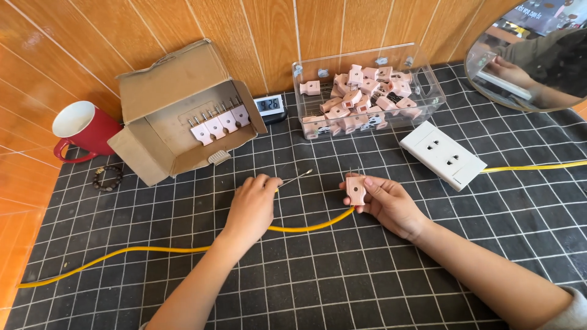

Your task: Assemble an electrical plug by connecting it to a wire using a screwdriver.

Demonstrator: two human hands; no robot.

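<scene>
Just in front of the clear bin (428,91), the right hand (388,205) pinches a pink plug (355,190) on the yellow cable (306,228), while the left hand (252,208) grips a thin screwdriver (296,178), apparently mid-fastening, needing careful tip alignment.

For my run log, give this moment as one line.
left hand: pinching yellow cable end | right hand: holding pink plug

Count: 2 hands in frame, left hand (252,208) and right hand (386,201). 1 pink plug (355,189) in the right hand. 4 pink plugs (220,124) lined up in 1 cardboard box (164,91). 1 clear bin (428,85) of loose plugs, too piled to count. 2 yellow cables (153,250). 1 white socket block (443,154), 1 red mug (85,128), 1 bead bracelet (107,178), 1 small digital clock (269,105), 1 round mirror (532,61).
</scene>
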